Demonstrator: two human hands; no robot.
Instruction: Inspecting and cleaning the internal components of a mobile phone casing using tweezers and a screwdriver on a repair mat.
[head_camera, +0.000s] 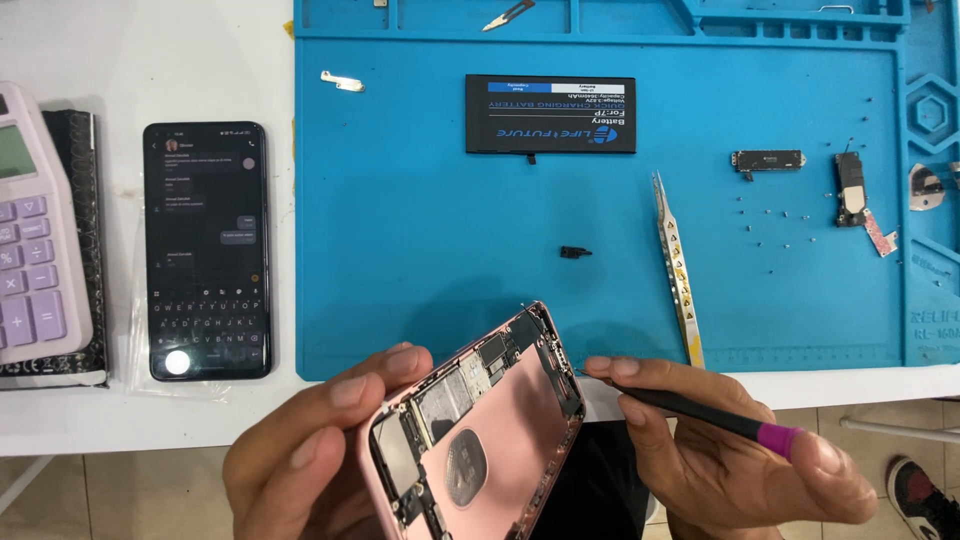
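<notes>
My left hand grips an opened pink phone housing, tilted up at the table's front edge, its circuit board and empty battery bay showing. My right hand holds a black screwdriver with a magenta end; its tip touches the housing's upper right edge. A black battery lies flat on the blue work mat, well beyond both hands. Metal tweezers lie on the mat just past my right hand.
A small black part sits mid-mat. Small phone modules and several tiny screws lie at the mat's right. A lit black phone and a lilac calculator rest on the white table at left. A shoe shows below.
</notes>
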